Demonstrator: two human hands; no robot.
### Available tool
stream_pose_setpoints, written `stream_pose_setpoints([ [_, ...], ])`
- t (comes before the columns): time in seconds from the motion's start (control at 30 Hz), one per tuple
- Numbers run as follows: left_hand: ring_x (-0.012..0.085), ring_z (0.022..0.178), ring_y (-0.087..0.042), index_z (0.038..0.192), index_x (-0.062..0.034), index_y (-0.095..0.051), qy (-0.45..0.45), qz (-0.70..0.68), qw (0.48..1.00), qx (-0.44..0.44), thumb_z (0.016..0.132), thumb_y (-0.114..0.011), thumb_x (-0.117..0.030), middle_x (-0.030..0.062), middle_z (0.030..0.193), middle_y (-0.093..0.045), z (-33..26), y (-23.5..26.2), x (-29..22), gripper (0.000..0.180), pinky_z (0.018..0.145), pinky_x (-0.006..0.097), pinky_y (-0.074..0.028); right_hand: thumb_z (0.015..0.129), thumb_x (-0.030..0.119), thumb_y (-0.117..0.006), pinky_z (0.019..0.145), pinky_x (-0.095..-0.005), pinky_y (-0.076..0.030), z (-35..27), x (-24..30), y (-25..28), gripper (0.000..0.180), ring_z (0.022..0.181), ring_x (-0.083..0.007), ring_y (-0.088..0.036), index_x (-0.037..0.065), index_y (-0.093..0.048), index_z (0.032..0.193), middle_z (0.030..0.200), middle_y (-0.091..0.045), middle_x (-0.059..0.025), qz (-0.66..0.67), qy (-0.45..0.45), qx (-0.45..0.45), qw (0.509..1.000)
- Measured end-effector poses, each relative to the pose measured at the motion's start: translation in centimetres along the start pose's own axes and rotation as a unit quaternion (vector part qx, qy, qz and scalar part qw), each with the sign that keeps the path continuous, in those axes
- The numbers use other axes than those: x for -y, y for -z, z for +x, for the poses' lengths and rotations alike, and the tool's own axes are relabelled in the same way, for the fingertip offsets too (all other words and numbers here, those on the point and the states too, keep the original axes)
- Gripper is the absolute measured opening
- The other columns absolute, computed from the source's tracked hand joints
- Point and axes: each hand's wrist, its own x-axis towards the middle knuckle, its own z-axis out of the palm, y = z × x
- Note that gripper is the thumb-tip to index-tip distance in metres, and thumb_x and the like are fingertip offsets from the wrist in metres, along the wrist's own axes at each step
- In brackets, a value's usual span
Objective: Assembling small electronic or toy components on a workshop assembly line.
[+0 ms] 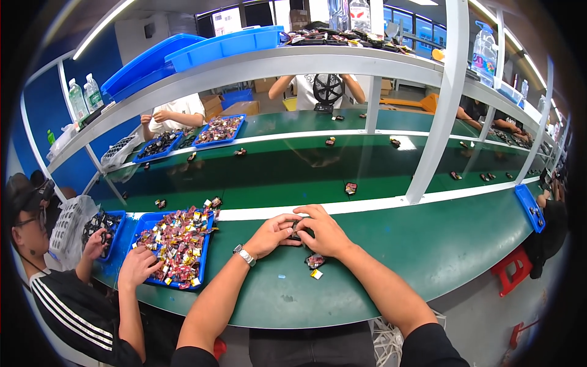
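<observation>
My left hand and my right hand meet over the green work table, fingers closed around a small black part. Most of that part is hidden by my fingers. Just below my right hand lies a small dark and reddish electronic piece, with a small yellow and silver piece beside it. A tiny light-blue scrap rests nearer the table's front edge.
Left of my forearm stands a blue tray heaped with small wired parts; a co-worker's hand reaches into it. Beyond a white rail, a green belt carries scattered pieces. A metal post rises ahead right.
</observation>
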Motion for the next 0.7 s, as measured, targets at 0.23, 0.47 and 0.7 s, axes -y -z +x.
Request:
stream_pose_setpoints([
  [0.23,0.0180,0.107,-0.061,0.122,-0.0063,-0.049,-0.014,0.002,1.000,-0.026,0.098,-0.050,-0.009,0.0072,0.113,-0.060,0.1,-0.6,0.3,0.024,0.093,0.039,-0.055,0.079,0.009,-0.070,0.100,-0.0395,-0.044,-0.4,-0.1,0.0,0.007,0.122,-0.0300,-0.048,0.005,-0.068,0.084,0.126,-0.057,-0.0092,0.034,-0.019,0.019,0.999],
  [0.47,0.0184,0.108,-0.061,0.119,-0.0069,-0.046,-0.050,-0.038,0.997,-0.048,0.100,-0.049,-0.008,0.0083,0.116,-0.059,0.4,-1.3,0.6,0.019,0.095,0.037,-0.054,0.078,0.009,-0.069,0.099,-0.0396,-0.044,-0.3,0.1,-0.3,0.007,0.119,-0.0289,-0.050,0.004,-0.069,0.083,0.122,-0.059,-0.0102,-0.020,0.008,-0.048,0.999],
  [0.7,0.0180,0.110,-0.060,0.123,-0.0090,-0.046,-0.043,-0.097,0.994,-0.029,0.098,-0.052,-0.009,0.0074,0.116,-0.061,0.3,-0.9,0.9,0.025,0.098,0.039,-0.051,0.076,0.008,-0.072,0.095,-0.0380,-0.047,-0.3,0.2,-0.8,0.010,0.114,-0.0282,-0.054,0.005,-0.068,0.084,0.116,-0.062,-0.0071,-0.037,0.011,-0.090,0.995],
])
